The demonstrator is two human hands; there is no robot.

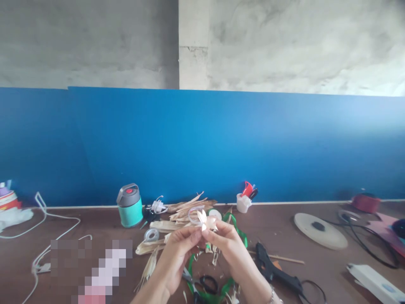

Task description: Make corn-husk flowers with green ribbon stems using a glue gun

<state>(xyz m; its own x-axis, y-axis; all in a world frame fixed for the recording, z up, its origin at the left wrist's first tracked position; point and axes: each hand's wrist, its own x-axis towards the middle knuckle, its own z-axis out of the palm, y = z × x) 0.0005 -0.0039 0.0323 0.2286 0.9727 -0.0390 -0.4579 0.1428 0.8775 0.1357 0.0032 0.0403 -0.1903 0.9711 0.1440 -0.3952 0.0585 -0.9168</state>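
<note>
A small pale flower shape, seemingly of dried corn husk, is pinched between the fingertips of both hands above the table. My left hand grips its base from the left, thumb against finger. From the right, my right hand closes on it the same way. Below the hands lie scissors with black handles, partly hidden by my left hand, and a curved green ribbon. Strips of dried husk are heaped behind, near a roll of clear tape.
On the right are a black glue gun, a thin wooden stick, a round pale lid and a white box. A teal flask and white cables stand left. A white cup is by the blue partition.
</note>
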